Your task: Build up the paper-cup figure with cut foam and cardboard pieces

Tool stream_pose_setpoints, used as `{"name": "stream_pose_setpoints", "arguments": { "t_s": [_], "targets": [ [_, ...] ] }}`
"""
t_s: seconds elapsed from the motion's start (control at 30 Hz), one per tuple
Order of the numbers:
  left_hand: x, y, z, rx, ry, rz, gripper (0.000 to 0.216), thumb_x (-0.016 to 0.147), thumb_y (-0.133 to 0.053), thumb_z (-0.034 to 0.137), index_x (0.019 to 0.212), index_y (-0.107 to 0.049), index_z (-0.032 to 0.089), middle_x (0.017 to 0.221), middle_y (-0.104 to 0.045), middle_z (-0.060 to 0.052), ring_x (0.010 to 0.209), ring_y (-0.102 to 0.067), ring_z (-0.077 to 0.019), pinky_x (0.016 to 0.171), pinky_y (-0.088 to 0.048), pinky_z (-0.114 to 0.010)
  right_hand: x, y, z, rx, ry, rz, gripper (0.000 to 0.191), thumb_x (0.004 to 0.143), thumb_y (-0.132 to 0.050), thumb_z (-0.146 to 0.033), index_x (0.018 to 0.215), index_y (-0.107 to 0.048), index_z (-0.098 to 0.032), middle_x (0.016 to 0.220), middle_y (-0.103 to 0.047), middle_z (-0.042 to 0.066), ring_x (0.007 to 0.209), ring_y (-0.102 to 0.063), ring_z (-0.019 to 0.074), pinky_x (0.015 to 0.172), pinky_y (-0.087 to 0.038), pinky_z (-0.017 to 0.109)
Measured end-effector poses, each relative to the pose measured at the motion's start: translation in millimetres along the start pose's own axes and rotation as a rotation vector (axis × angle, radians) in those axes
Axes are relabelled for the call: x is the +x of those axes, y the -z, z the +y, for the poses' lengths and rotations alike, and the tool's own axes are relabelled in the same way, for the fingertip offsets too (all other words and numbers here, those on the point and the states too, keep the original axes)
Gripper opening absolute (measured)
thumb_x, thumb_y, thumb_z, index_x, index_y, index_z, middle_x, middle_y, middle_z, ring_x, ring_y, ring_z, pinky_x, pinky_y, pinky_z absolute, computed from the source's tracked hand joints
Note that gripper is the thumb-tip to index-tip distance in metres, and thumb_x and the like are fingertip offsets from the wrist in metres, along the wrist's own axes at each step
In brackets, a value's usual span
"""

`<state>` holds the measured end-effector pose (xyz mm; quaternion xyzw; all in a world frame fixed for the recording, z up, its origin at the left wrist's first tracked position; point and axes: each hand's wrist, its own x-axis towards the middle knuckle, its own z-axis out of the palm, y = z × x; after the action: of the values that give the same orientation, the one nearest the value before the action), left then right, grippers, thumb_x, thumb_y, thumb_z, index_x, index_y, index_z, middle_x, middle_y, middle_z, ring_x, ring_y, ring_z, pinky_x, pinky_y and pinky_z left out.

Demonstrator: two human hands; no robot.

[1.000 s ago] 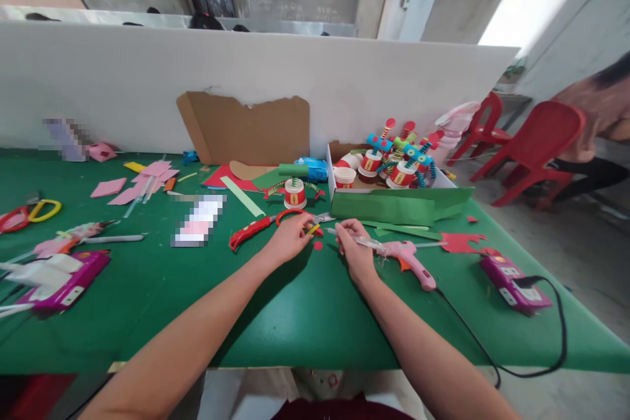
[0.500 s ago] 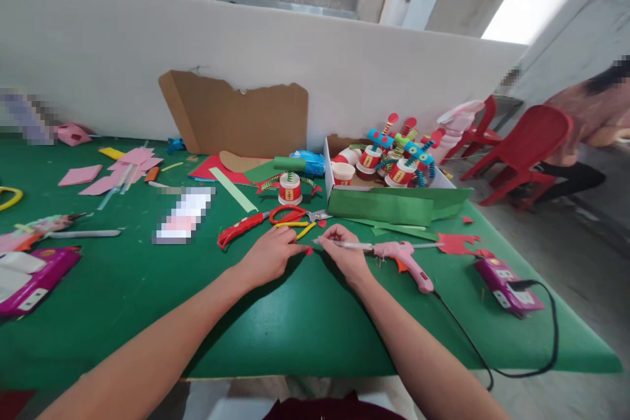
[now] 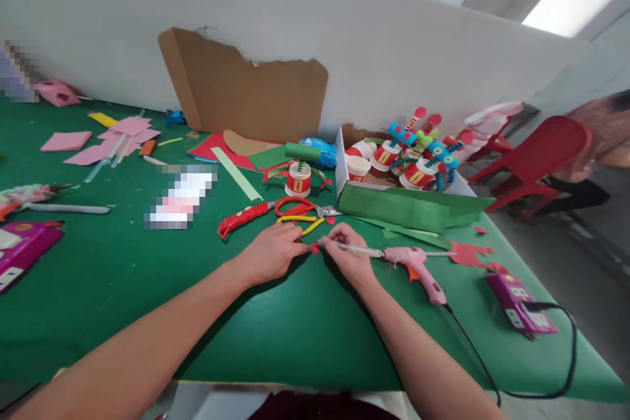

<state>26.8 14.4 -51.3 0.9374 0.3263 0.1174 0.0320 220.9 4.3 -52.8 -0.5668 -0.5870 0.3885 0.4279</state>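
Note:
My left hand [image 3: 273,251] rests on the green table with its fingers bent. Its index fingertip presses a small red paper piece [image 3: 315,249] against the surface. From the other side, my right hand [image 3: 348,254] pinches a thin whitish pen [image 3: 359,250], its tip close to that paper. Just beyond my hands lie red-handled scissors [image 3: 295,205], a yellow-handled tool [image 3: 311,226] and a red-handled cutter [image 3: 245,219]. Right of my right hand, a pink glue gun [image 3: 413,266] lies on its side, with a glue stick out of its back.
A paper-cup figure [image 3: 298,178] with green folded arms stands ahead. Behind it at right, a box [image 3: 339,167] holds several cup figures. Green paper [image 3: 408,207] leans there. A purple power strip [image 3: 520,305] with a black cord lies right. A person sits near a red chair [image 3: 556,151].
The view has tipped down and turned slightly left. Both hands keep nearly the same pose at the red paper piece, the pen still in the right one.

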Motion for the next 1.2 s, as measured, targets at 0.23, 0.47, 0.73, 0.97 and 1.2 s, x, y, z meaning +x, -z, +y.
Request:
{"name": "stream_pose_setpoints", "arguments": {
  "t_s": [0.23, 0.47, 0.73, 0.97, 1.2],
  "targets": [
    [-0.9, 2.9, -1.2, -0.032, 0.02, -0.012, 0.03, 0.087, -0.044, 0.015, 0.105, -0.067, 0.024, 0.08, -0.053, -0.005, 0.081, -0.05, -0.0187, 0.072, -0.041, -0.03, -2.4, -0.6, -2.6, -0.079, 0.037, 0.049, 0.019, 0.069, -0.055, -0.03, 0.056, -0.043, -0.022, 0.047, -0.039, -0.006, 0.045, -0.034, 0.0097, 0.045, -0.028, 0.023],
    [-0.2, 3.2, -0.7, -0.022, 0.011, -0.025, 0.029, 0.086, -0.044, 0.014, 0.103, -0.066, 0.024, 0.081, -0.053, -0.005, 0.082, -0.05, -0.0191, 0.072, -0.039, -0.031, -3.7, -2.4, 1.8, -0.111, 0.049, 0.055, 0.025, 0.071, -0.058, -0.035, 0.057, -0.043, -0.023, 0.047, -0.041, -0.006, 0.045, -0.035, 0.0099, 0.045, -0.028, 0.023],
    [-0.4, 1.8, -0.6, 0.022, -0.021, -0.03, 0.031, 0.086, -0.045, 0.013, 0.106, -0.065, 0.025, 0.083, -0.053, -0.006, 0.084, -0.049, -0.0199, 0.072, -0.038, -0.031, -3.7, -2.3, 1.2, -0.123, 0.059, 0.064, 0.022, 0.069, -0.055, -0.031, 0.055, -0.04, -0.023, 0.046, -0.039, -0.007, 0.043, -0.033, 0.0097, 0.044, -0.027, 0.024],
    [0.1, 2.1, 0.3, 0.006, -0.007, -0.031, 0.031, 0.085, -0.045, 0.014, 0.104, -0.067, 0.024, 0.083, -0.053, -0.006, 0.084, -0.049, -0.0195, 0.074, -0.039, -0.032, -4.5, -3.9, 2.8, -0.158, 0.083, 0.026, 0.023, 0.071, -0.055, -0.031, 0.056, -0.04, -0.023, 0.046, -0.04, -0.007, 0.044, -0.034, 0.0099, 0.044, -0.026, 0.024],
    [-0.2, 2.3, 0.8, 0.007, -0.004, -0.033, 0.03, 0.086, -0.045, 0.014, 0.104, -0.067, 0.025, 0.082, -0.054, -0.006, 0.083, -0.049, -0.0198, 0.073, -0.039, -0.032, -4.4, -4.3, 3.2, -0.191, 0.092, 0.037, 0.023, 0.071, -0.055, -0.03, 0.055, -0.04, -0.023, 0.045, -0.039, -0.007, 0.043, -0.033, 0.0098, 0.045, -0.027, 0.024]
  ]
}}
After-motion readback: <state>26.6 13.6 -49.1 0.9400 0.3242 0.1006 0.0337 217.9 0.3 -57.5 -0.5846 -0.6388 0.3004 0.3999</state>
